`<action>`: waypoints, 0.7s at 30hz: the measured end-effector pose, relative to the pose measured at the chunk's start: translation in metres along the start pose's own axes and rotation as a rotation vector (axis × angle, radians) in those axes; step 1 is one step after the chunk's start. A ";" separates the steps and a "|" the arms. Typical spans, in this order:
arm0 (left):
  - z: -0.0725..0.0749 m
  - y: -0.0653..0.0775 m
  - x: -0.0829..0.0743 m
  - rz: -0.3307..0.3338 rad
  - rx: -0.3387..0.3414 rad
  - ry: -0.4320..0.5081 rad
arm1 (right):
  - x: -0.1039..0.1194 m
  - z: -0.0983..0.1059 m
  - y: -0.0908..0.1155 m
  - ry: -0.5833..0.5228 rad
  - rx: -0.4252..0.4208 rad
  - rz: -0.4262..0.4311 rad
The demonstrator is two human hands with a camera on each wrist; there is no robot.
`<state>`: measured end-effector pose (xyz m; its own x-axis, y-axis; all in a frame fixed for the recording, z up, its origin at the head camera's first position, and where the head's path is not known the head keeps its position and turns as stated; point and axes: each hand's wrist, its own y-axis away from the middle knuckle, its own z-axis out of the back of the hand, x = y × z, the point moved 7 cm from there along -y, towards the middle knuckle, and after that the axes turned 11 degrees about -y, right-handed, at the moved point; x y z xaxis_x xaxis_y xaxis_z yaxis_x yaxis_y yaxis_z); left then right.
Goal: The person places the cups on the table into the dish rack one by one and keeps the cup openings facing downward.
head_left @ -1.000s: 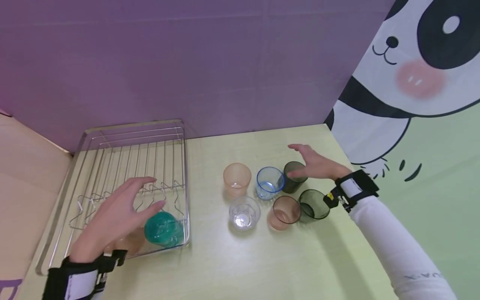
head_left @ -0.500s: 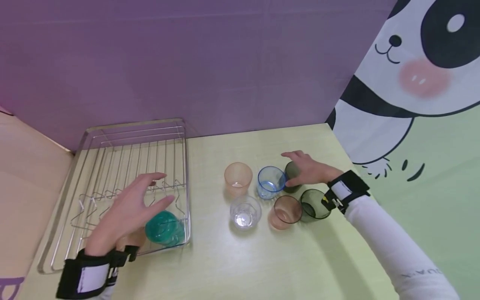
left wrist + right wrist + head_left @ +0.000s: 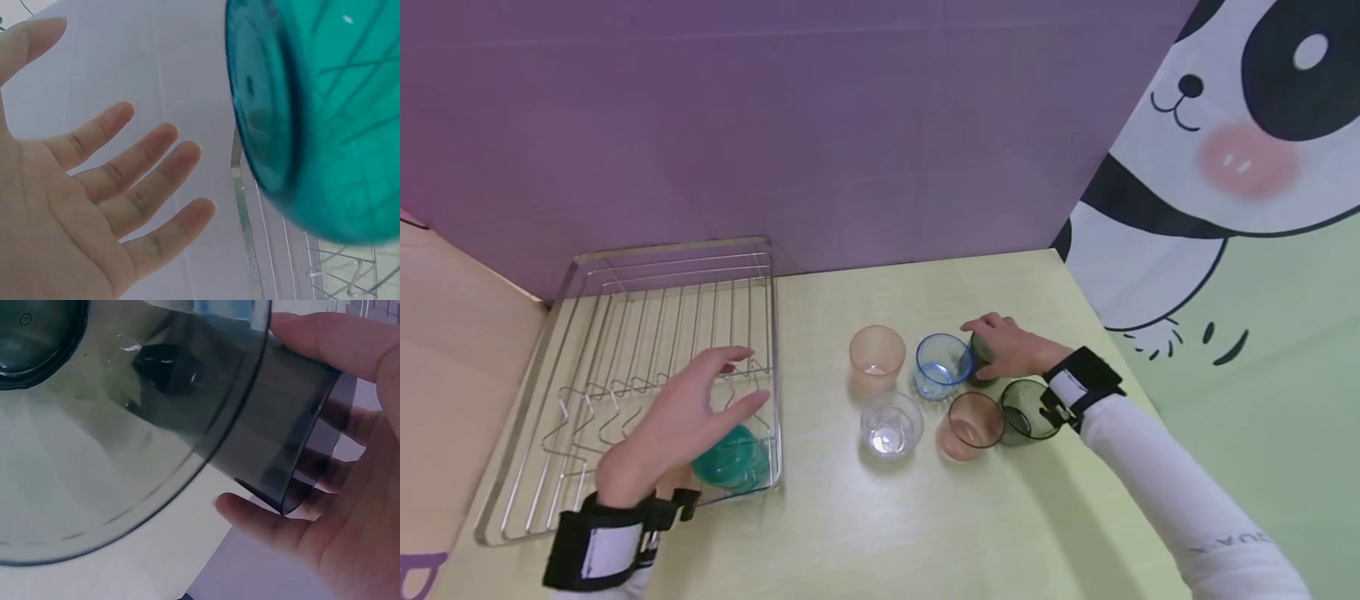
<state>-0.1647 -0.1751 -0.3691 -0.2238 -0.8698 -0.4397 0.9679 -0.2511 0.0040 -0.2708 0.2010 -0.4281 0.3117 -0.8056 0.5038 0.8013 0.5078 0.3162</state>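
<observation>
Clasping the dark grey glass [image 3: 281, 437] right of the middle of the head frame, the right hand [image 3: 1011, 346] is bending its fingers round the far side while its thumb is lying along the near side; how firmly it is pressing, I cannot tell from where I am standing. That glass is standing on the pale table [image 3: 850, 533], just beside a blue-rimmed glass [image 3: 942, 371], and an olive-green glass [image 3: 1028, 408] is sitting below it in the frame, its wide rim filling much of the right wrist view. A pinkish-brown glass [image 3: 973, 425] is standing just left of the olive one, with a clear glass [image 3: 890, 427] and a peach glass [image 3: 877, 358] waiting near the centre. Over at the lower left, the left hand [image 3: 688, 417] is hovering with its fingers spread, holding nothing, above a wire rack [image 3: 673, 247]; a teal glass [image 3: 737, 462] is resting in the rack's near right corner, close to that hand. Behind everything, a purple wall [image 3: 850, 150] is filling the top, and a printed panda [image 3: 1247, 158] is smiling at the upper right.
</observation>
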 end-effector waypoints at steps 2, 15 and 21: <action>-0.001 -0.002 -0.003 -0.008 -0.010 0.006 | -0.001 0.000 0.000 0.002 -0.005 0.002; -0.020 -0.009 -0.012 0.016 0.024 0.051 | -0.005 -0.001 -0.003 -0.018 0.006 0.008; -0.027 -0.009 -0.013 -0.005 0.024 0.038 | -0.005 0.001 -0.003 -0.032 0.001 -0.009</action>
<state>-0.1670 -0.1503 -0.3877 -0.2241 -0.8518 -0.4735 0.9636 -0.2662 0.0228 -0.2751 0.2039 -0.4301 0.2878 -0.8002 0.5261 0.8035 0.5007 0.3219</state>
